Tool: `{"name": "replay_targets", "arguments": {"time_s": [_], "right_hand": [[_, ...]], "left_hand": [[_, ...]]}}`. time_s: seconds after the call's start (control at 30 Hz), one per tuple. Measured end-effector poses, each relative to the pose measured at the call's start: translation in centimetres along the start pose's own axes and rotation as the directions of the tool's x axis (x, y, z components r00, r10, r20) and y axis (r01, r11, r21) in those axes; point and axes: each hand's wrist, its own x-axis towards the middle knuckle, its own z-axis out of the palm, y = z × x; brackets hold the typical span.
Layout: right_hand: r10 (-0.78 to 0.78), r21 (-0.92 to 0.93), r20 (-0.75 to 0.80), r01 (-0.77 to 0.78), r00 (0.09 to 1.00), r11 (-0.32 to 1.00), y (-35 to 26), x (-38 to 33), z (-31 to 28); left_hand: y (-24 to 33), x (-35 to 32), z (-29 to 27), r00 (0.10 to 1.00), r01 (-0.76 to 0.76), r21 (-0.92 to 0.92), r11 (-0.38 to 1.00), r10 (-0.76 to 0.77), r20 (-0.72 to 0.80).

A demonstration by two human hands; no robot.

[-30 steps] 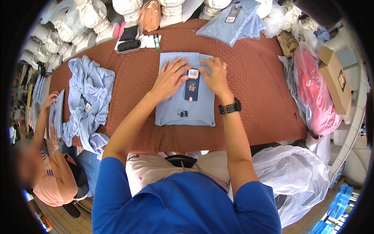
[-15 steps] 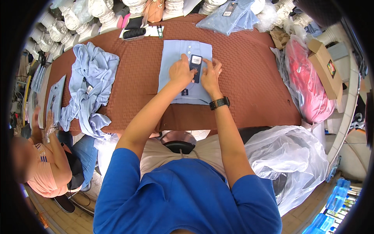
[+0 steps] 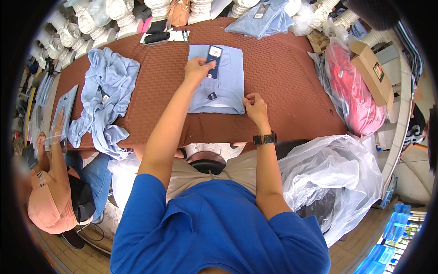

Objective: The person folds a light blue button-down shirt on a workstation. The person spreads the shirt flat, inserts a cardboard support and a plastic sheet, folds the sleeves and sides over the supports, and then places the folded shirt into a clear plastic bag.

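A light blue shirt [image 3: 232, 75], folded into a neat rectangle, lies on the table in front of me. My left hand [image 3: 197, 72] grips a long dark blue hang tag [image 3: 214, 55] with a white label, thumb on its face, over the shirt's upper left part. At the shirt's near right corner is my right hand [image 3: 256, 108], its fingertips pinched on the fabric edge. Close to the near edge of the shirt a small dark label [image 3: 212, 96] shows.
A brown cloth [image 3: 159, 91] covers the table. At left lies a crumpled light blue shirt [image 3: 112, 75]; a co-worker [image 3: 54, 196] handles a bagged shirt [image 3: 64, 112] beyond it. Bagged shirts [image 3: 262, 20], a black thread spool [image 3: 156, 38], a cardboard box [image 3: 372, 73] and clear plastic [image 3: 333, 178] surround me.
My left hand has shifted up and left with the hang tag. My right hand has left the tag and come down to the shirt's near right corner.
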Motion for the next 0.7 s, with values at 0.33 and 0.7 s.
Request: {"name": "replay_targets", "arguments": {"time_s": [0.33,0.7], "right_hand": [[0.044,0.013,-0.097,-0.043,0.994,0.999,1.2,-1.4,0.7],[-0.365,-0.139,-0.254,0.339,0.896,0.930,0.0,-0.4,0.6]], "left_hand": [[-6.2,-11.0,-6.7,0.974,-0.223,0.455,0.862,0.184,0.129],[-3.7,-13.6,-6.1,0.815,-0.496,0.557,0.665,0.578,0.036]]}}
